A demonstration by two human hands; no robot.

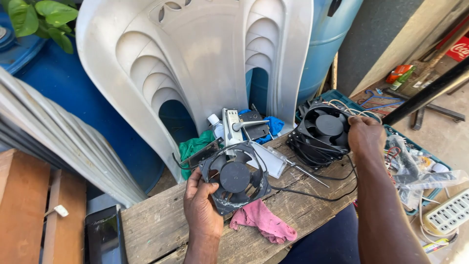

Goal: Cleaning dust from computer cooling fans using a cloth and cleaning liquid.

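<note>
- The left hand (201,205) closes on the near black fan (235,177), tilted above the wooden plank (161,220); keeping its trailing wire slack seems wise.
- The pink rag (264,221) lies just beside.
- The right hand (365,138) clasps the second fan (325,128) by its edge; supporting its frame looks safest.

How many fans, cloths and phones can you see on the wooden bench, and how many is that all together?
Black fans: 2, one in the left hand at, one under the right hand at
Cloths: 3, pink, green, blue
Phones: 1, dark and flat
Total: 6
</note>
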